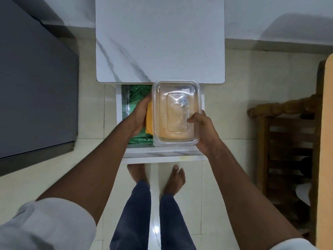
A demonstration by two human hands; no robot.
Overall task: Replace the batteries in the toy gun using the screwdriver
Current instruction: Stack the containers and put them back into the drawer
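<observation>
Both hands, left (139, 115) and right (202, 130), grip a clear rectangular plastic container (176, 112) above a drawer (162, 154).

Person, head-camera view: pale grey fabric sleeves (54, 224) were pushed up above the elbows, forearms bare. Dark blue denim trousers (133, 213) reached the ankles. Both feet (175, 179) were bare, no footwear.
</observation>
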